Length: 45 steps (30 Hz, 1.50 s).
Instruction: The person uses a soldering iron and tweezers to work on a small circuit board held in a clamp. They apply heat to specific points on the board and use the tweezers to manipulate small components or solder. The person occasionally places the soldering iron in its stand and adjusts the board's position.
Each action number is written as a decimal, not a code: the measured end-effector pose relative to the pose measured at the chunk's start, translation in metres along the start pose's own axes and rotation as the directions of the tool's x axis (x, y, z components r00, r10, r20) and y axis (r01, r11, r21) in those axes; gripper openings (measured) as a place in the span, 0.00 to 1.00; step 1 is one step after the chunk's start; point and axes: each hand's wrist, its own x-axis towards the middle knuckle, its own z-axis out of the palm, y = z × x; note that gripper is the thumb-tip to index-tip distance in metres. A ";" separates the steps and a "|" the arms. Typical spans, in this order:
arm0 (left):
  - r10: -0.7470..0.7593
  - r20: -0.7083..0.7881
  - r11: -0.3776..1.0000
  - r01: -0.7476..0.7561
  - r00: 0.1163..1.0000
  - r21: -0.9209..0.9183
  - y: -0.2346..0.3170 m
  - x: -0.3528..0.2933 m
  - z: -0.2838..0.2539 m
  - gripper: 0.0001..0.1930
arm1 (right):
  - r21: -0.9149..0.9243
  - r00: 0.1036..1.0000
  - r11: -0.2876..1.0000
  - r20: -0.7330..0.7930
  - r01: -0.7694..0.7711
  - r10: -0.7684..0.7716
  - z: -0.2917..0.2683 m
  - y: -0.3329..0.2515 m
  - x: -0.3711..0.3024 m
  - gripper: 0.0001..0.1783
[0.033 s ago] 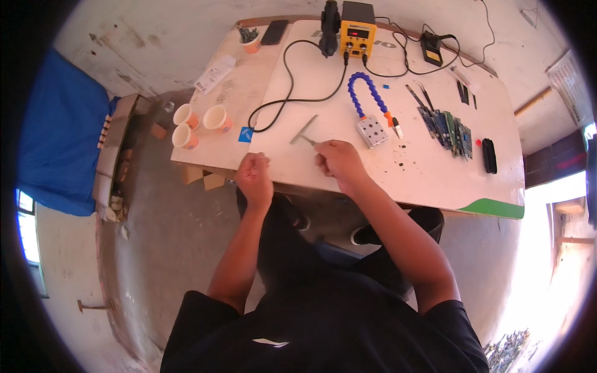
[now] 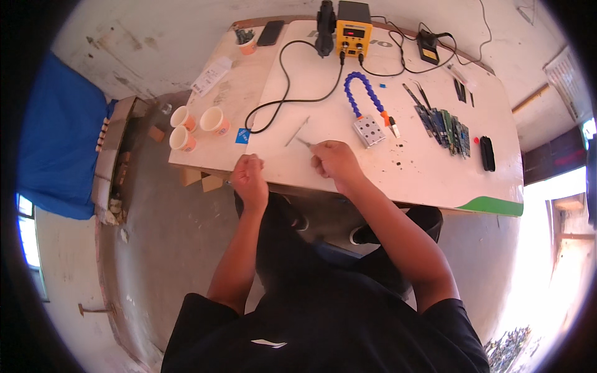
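Observation:
My right hand (image 2: 334, 163) rests on the white worktable (image 2: 410, 174), fingers closed on a thin metal tool (image 2: 304, 142) whose tip pokes out to the left. Just beyond that tip a slim metal rod (image 2: 297, 132) lies loose on the table. At the table's near edge my left hand (image 2: 249, 178) is curled into a fist. I cannot see anything in it. Both forearms come up from the lower edge.
A yellow soldering station (image 2: 353, 31) stands at the back, its black cable (image 2: 283, 81) looping forward. A blue segmented hose on a metal block (image 2: 368, 129) sits right of my hands, circuit boards (image 2: 446, 129) beyond it. Three paper cups (image 2: 194, 124) stand left. A phone (image 2: 270, 32) lies far back.

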 end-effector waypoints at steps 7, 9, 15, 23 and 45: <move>-0.038 0.012 0.993 0.037 0.999 0.116 0.016 0.000 0.005 0.18 | 0.011 0.984 0.997 -0.160 0.079 -0.076 -0.066 0.024 -0.102 0.12; -0.038 0.028 0.990 0.034 0.999 0.140 0.011 0.001 0.008 0.19 | 0.133 0.966 0.983 -0.244 0.123 -0.087 -0.097 0.025 -0.127 0.10; 0.071 0.116 0.866 -0.119 0.991 0.485 0.004 -0.005 0.021 0.19 | 0.252 0.790 0.915 -0.604 0.314 -0.105 -0.190 0.027 -0.139 0.07; 0.355 0.350 0.608 -0.499 0.867 0.618 -0.008 -0.008 0.028 0.18 | 0.414 0.677 0.806 -0.736 0.423 0.023 -0.258 0.023 -0.128 0.09; 0.348 0.370 0.621 -0.508 0.861 0.597 -0.007 -0.007 0.027 0.18 | 0.332 0.558 0.752 -0.828 0.569 -0.056 -0.283 0.010 -0.084 0.08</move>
